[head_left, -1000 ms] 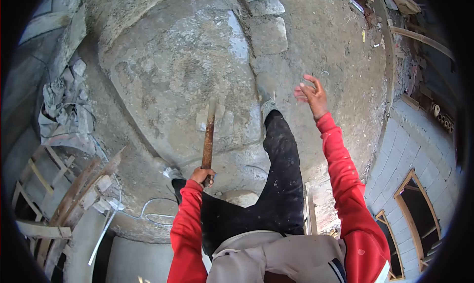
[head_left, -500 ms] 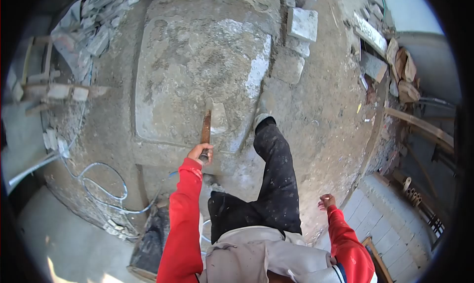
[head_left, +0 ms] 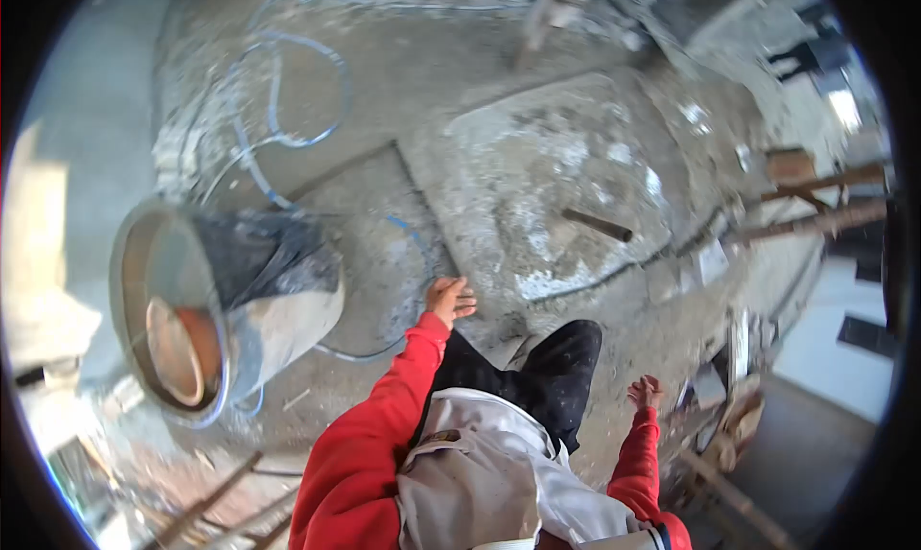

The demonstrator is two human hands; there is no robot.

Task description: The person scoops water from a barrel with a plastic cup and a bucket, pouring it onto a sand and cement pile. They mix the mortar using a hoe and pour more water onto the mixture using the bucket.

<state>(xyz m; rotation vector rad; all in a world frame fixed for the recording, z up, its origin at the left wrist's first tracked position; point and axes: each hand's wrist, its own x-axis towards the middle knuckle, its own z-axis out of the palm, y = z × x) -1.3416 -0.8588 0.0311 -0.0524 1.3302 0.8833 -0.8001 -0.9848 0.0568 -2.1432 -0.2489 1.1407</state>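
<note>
My left hand (head_left: 449, 301) is empty, fingers loosely bent and apart, held in front of my body between the drum and the grey slab. My right hand (head_left: 646, 393) hangs at my right side, also empty with its fingers slightly spread. A tool with a brown, round handle (head_left: 600, 226) rests on the flat slab of grey mix (head_left: 566, 128), away from both hands. The tool's other end is hidden in the mix or too blurred to make out. White patches show on the slab's surface.
A large drum (head_left: 283, 320) stands to my left, an orange-brown bucket (head_left: 197, 334) inside it. A blue-white hose (head_left: 273, 90) loops over the ground. Wooden poles (head_left: 825, 219) and rubble lie at the right. A person in dark clothes (head_left: 815, 56) is far off.
My left hand has let go of the brown handle, which now rests on the slab. The view has turned left, bringing the drum into full sight.
</note>
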